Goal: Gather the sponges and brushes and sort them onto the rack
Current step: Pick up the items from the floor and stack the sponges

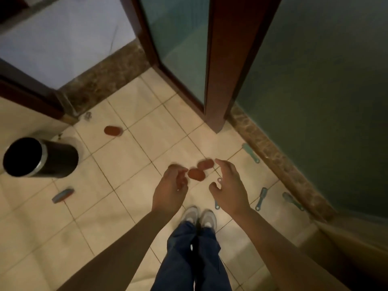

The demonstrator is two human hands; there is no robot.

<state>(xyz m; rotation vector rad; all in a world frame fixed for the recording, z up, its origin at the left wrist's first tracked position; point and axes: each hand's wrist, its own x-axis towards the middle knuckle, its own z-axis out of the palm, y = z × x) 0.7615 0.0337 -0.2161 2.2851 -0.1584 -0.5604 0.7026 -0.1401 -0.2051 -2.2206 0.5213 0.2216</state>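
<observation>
The reddish-brown oval sponges (196, 174) are best pinched one apiece by the left hand (171, 186) and right hand (230, 186), whose half-curled fingers (223, 164) are seen holding nothing.

Blue jeans (189, 259), grey-white sneakers (207, 219)

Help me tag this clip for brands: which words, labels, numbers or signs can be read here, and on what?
None: no text can be read in this view.
The sponges, brushes, black bin and shoes show no label, brand or number, and the picture is dim and blurred.
</observation>
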